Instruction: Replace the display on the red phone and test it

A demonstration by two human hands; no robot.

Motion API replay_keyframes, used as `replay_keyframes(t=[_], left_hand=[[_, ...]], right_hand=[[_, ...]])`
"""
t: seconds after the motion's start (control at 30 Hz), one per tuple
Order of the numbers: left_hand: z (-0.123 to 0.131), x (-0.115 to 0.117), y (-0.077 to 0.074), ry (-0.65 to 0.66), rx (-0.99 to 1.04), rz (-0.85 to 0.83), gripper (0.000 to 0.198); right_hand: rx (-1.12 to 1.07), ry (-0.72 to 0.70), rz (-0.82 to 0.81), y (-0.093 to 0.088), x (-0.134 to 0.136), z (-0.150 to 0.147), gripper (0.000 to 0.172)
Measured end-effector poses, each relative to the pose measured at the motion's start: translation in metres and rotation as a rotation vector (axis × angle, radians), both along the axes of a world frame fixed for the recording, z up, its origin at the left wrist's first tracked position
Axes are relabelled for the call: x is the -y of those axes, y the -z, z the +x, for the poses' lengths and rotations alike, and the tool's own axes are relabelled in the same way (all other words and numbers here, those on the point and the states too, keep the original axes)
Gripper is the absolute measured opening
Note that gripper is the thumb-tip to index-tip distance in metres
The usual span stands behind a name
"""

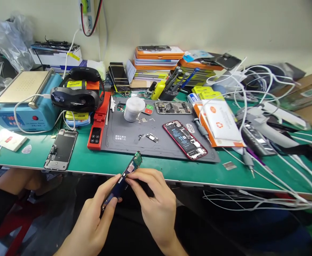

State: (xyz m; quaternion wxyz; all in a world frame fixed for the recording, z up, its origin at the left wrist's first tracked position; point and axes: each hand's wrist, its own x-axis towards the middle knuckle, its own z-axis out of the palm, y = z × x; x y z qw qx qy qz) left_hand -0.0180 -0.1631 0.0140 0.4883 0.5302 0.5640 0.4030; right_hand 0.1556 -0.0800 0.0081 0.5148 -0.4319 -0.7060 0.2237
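My left hand [93, 213] is closed round the lower part of a dark blue opened phone [120, 185], held tilted just off the bench's front edge. A green circuit board shows at its upper end. The thumb and index finger of my right hand [156, 199] are pinched at the phone's right edge; whether a small part sits between them is hidden. Beyond my hands, a grey work mat [129, 142] bears a small phone board [152, 137], a red-framed opened phone [185, 139], a silver phone frame [173, 107] and a white round tub [134, 109].
A phone screen [61, 149] lies left of the red device [95, 137] on the mat's edge. A blue heating machine [25, 106] and black headset [77, 94] stand at left. Right are an orange-white box [218, 119], a soldering iron [248, 161] and tangled white cables [305, 177].
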Motion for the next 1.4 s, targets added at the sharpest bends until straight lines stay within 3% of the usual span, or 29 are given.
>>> replay_keyframes(t=[0.23, 0.43, 0.53, 0.63, 0.83, 1.07, 1.23, 1.4], left_hand=[[0.009, 0.001, -0.003, 0.028, -0.083, 0.118, 0.064], [0.011, 0.0, 0.001, -0.083, 0.114, 0.005, 0.046], [0.008, -0.008, -0.001, -0.074, 0.096, 0.016, 0.055], [0.005, -0.015, -0.006, -0.024, 0.089, 0.036, 0.063], [0.006, -0.016, -0.003, -0.031, 0.277, -0.084, 0.065], [0.008, -0.016, -0.008, -0.042, 0.238, -0.129, 0.054], [0.012, -0.015, -0.005, -0.165, 0.297, -0.169, 0.05], [0.016, -0.017, -0.003, -0.264, 0.425, -0.249, 0.056]], right_hand=[[0.069, 0.033, 0.197, 0.004, -0.001, 0.002, 0.024], [0.179, -0.018, 0.31, 0.005, -0.002, 0.006, 0.023], [0.235, -0.055, 0.362, 0.002, -0.004, 0.005, 0.022], [0.245, -0.082, 0.363, -0.001, -0.007, 0.004, 0.022], [0.224, -0.117, 0.357, -0.003, -0.012, 0.004, 0.02], [0.287, -0.11, 0.365, -0.005, -0.01, 0.008, 0.021], [0.416, -0.156, 0.487, 0.0, -0.017, 0.012, 0.017], [0.381, -0.211, 0.454, 0.006, -0.025, 0.016, 0.024]])
